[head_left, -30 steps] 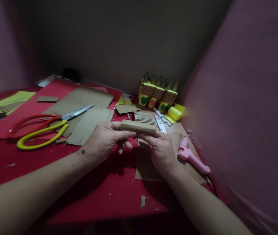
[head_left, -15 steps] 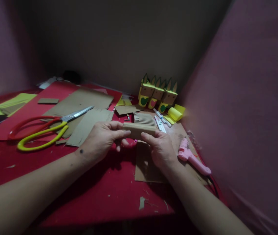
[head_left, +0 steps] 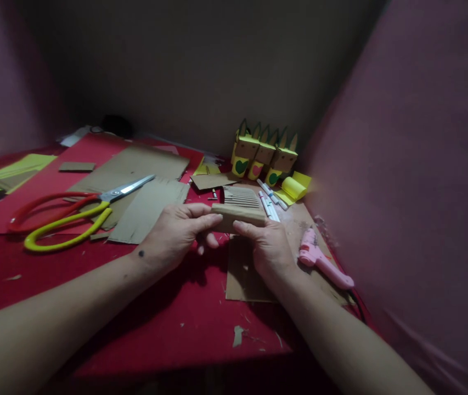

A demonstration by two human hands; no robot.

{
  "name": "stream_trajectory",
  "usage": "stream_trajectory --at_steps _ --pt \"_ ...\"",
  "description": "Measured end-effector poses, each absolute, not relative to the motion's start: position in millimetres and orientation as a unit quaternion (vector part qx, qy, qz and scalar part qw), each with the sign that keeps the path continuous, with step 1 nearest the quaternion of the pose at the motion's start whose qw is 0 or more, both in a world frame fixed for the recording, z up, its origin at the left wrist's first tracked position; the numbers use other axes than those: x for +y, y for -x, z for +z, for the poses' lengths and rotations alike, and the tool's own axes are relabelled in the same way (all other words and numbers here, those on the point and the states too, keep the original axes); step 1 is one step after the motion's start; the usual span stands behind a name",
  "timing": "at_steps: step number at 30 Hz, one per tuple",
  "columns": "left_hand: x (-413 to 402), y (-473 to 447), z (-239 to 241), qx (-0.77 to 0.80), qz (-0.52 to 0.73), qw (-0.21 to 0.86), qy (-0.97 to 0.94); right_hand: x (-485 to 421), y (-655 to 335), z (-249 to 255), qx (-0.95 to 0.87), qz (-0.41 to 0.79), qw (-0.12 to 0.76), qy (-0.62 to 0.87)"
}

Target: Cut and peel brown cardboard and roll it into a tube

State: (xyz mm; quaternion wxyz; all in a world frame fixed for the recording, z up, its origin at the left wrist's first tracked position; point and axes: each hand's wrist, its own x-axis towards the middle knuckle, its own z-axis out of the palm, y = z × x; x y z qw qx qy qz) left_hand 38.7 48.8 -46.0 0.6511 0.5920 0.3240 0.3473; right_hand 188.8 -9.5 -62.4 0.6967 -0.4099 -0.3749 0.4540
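A small folded piece of cardboard (head_left: pixel 237 213) is held level between my two hands above the table. My left hand (head_left: pixel 178 233) pinches its left end, thumb on the near face and fingers behind. My right hand (head_left: pixel 270 247) grips the right part, with its thumb pressed on the near face and its fingers hidden behind. Just beyond the piece shows a ridged row of narrow cardboard strips (head_left: pixel 242 197); whether it joins the held piece I cannot tell. Under my right hand lies a flat cardboard sheet (head_left: pixel 244 282).
Scissors with red and yellow handles (head_left: pixel 106 203) lie at left on cardboard and red paper (head_left: pixel 23 203). A pink glue gun (head_left: pixel 326 263) rests at right. Behind are several markers (head_left: pixel 269 206), a yellow paper roll (head_left: pixel 293 188) and cardboard figures with pointed ears (head_left: pixel 264 156).
The cardboard piece has shifted slightly right in the view, still in both hands. The rest of the scene has shifted slightly left and up with the camera.
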Motion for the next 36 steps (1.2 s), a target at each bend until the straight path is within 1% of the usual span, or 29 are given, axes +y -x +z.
stream_trajectory --at_steps 6,12,16,19,25,28,31,36 --pt "45.2 -43.0 -45.3 0.312 0.304 0.706 -0.559 -14.1 -184.2 -58.9 -0.411 0.457 0.672 0.412" --pt "52.2 -39.0 -45.4 0.322 0.336 0.685 -0.560 -15.5 -189.4 -60.0 -0.448 0.466 0.634 0.425" --pt "53.5 -38.6 -45.2 0.320 0.326 0.700 -0.548 -13.9 -192.9 -65.4 -0.417 0.450 0.649 0.451" --pt "51.2 -42.0 -48.4 0.316 0.317 0.713 -0.539 -13.8 -189.7 -65.0 -0.415 0.439 0.665 0.440" --pt "51.9 -43.3 -50.1 0.317 0.336 0.687 -0.561 -14.3 -185.6 -58.6 -0.414 0.450 0.650 0.451" --pt "53.6 -42.6 -47.8 0.320 0.320 0.703 -0.549 -12.9 -188.9 -60.7 -0.400 0.432 0.664 0.461" --pt "53.2 -42.3 -45.0 0.344 0.331 0.700 -0.531 -12.2 -190.6 -62.6 -0.385 0.427 0.673 0.464" --pt "54.7 -39.5 -43.7 0.339 0.343 0.689 -0.541 -13.3 -191.6 -61.4 -0.391 0.431 0.648 0.491"
